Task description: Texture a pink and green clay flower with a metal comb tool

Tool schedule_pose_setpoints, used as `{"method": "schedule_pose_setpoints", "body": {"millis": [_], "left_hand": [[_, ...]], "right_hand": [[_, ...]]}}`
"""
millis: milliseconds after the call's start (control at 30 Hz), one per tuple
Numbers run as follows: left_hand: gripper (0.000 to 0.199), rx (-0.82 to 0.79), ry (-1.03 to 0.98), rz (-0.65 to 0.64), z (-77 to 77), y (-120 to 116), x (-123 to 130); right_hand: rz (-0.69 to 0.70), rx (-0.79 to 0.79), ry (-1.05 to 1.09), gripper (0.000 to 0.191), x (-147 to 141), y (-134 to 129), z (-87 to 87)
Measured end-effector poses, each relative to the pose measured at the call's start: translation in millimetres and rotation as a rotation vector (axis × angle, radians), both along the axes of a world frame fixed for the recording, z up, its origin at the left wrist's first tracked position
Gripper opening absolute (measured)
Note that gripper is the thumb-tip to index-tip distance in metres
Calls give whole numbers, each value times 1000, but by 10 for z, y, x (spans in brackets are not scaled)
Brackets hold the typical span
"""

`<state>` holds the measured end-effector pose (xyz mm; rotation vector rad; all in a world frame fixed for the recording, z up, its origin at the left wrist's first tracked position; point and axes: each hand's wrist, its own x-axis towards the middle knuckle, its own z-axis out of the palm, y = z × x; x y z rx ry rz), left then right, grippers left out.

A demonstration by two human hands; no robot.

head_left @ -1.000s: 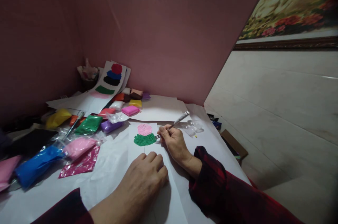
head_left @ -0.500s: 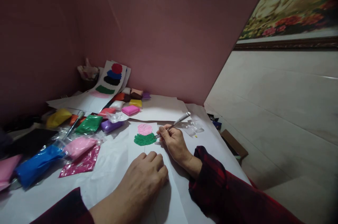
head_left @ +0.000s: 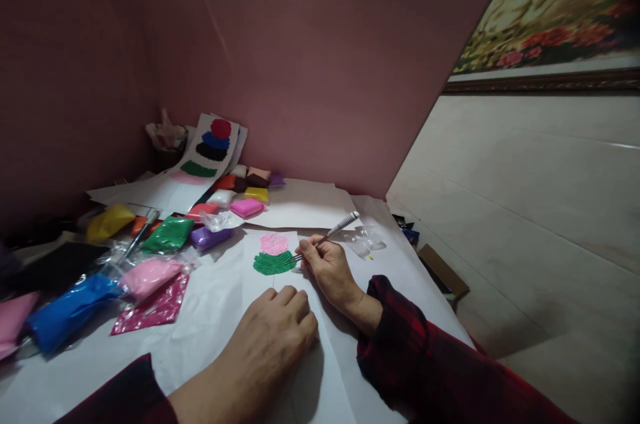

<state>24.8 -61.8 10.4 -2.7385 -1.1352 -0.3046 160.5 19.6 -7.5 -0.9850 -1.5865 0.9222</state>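
My right hand [head_left: 330, 272] is closed around a fork [head_left: 340, 227] with a ridged handle. The fork's tines touch the right end of a textured green clay shape [head_left: 273, 263]. A round, bumpy pink clay shape [head_left: 274, 243] sits directly above the green one on a sheet of white paper [head_left: 253, 287]. Below them, my left hand [head_left: 275, 337] rests palm down on the paper with its fingers curled under. The left fingertips are hidden, and nothing shows in that hand.
Packets of coloured clay lie on the left, among them blue [head_left: 75, 311], green [head_left: 169, 235] and purple [head_left: 210, 238]. Behind them, a paper sheet [head_left: 155, 194] carries several coloured shapes. Crumpled clear plastic [head_left: 367, 241] lies right of the fork. A pink panel [head_left: 300, 77] stands behind.
The fork and my right hand have barely shifted; its tines stay at the green clay's right end. My left hand rests in the same place.
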Motion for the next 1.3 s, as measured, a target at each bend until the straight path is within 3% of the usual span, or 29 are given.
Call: {"method": "schedule_pose_setpoints", "body": {"millis": [600,967,1300], "left_hand": [[3,-110,84,25,101,-20,21],[4,-42,37,4,37,-9,-1],[3,-76,62,11,85,-30,15]], "right_hand": [[6,22,-82,31,-7,-1,22],[43,33,-175,28,14,16,-31],[41,43,-206,26,13,4,-39]]}}
